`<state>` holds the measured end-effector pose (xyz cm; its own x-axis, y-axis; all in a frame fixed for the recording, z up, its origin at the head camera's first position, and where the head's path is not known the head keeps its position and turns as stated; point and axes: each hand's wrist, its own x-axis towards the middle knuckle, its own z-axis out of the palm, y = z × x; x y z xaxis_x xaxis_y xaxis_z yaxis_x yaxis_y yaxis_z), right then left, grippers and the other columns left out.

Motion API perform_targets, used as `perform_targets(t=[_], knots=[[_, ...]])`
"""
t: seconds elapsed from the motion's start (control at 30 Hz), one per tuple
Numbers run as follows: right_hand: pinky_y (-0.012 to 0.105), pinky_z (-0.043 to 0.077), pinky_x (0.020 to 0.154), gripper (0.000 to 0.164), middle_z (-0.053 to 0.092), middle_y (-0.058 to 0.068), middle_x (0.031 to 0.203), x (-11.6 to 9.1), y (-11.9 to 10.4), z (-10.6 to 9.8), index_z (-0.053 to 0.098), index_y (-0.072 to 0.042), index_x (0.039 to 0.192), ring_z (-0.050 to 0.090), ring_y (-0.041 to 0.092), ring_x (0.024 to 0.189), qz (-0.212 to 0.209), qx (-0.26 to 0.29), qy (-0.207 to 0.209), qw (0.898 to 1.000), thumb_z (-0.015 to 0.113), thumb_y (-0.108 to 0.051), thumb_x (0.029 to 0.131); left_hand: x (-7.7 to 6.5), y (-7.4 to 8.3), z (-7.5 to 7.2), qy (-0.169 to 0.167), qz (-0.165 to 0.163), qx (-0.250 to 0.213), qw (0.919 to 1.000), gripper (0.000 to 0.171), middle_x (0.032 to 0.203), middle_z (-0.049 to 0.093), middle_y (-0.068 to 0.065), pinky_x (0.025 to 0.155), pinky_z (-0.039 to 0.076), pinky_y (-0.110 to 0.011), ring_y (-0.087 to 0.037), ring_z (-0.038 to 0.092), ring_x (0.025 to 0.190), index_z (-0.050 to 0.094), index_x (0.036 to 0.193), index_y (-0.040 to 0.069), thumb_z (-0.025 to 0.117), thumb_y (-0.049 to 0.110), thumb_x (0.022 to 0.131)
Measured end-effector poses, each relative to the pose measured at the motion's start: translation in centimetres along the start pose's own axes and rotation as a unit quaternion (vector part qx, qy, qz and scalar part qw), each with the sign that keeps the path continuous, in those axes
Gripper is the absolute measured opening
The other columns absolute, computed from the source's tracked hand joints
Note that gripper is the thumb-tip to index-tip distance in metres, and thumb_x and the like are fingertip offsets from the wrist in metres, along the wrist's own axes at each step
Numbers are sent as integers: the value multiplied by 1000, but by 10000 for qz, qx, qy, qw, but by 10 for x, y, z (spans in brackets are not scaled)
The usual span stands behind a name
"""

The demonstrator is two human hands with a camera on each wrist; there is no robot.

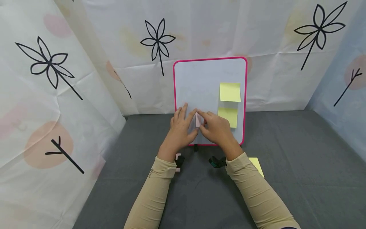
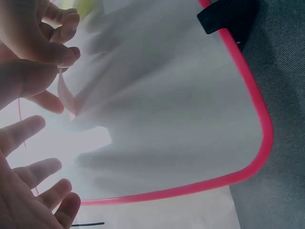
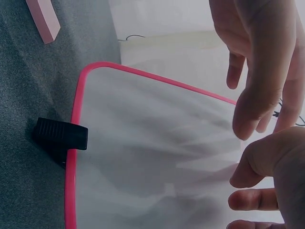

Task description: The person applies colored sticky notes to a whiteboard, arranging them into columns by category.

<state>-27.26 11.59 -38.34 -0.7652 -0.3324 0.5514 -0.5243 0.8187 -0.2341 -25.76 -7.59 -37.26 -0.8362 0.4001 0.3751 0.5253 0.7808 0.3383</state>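
A small pink sticky note (image 1: 198,120) stands out from the whiteboard (image 1: 197,79) between the two hands, seen almost edge-on in the left wrist view. My right hand (image 1: 215,127) pinches it, with the other fingers curled in. My left hand (image 1: 180,130) is spread against the lower left of the board, fingers mostly straight, its index fingertip right at the note's top. Two yellow sticky notes, an upper one (image 1: 230,92) and a lower one (image 1: 227,117), are stuck on the board's right side. The fingers hide part of the pink note.
A black clip (image 1: 195,148) grips the board's pink bottom edge. On the grey cloth lie a pink pad (image 3: 45,21), mostly behind the left wrist, and a yellow pad (image 1: 256,166) beside the right forearm. White cloth with drawn flowers hangs behind.
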Motion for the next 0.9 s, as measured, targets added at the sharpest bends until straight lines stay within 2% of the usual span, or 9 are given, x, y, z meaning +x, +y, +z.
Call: perform_targets(t=[0.2, 0.5, 0.9], knots=[[32, 42, 49, 52, 66, 5, 84, 0, -2, -1, 67, -15, 145, 47, 16, 56, 0, -6, -39, 10000, 70, -15, 94, -3, -1, -6, 179, 62, 26, 9998, 68, 174, 25, -21, 120, 31, -70, -46, 25, 158, 48, 160, 14, 74, 26, 99], [33, 42, 49, 49, 66, 5, 82, 0, -5, -1, 69, -14, 142, 45, 16, 55, -64, 12, 75, 10000, 70, -16, 93, -8, -6, -15, 40, -68, 1, 10000, 63, 170, 33, -22, 119, 32, -70, -46, 30, 155, 54, 155, 11, 76, 24, 98], [35, 45, 52, 39, 69, 8, 86, -1, -11, -3, 74, -10, 132, 53, 18, 61, -266, 154, 38, 9995, 72, -15, 94, -17, -13, -22, 113, -45, -88, 9999, 54, 158, 52, -23, 115, 40, -69, -47, 46, 146, 60, 149, 6, 74, 20, 99]])
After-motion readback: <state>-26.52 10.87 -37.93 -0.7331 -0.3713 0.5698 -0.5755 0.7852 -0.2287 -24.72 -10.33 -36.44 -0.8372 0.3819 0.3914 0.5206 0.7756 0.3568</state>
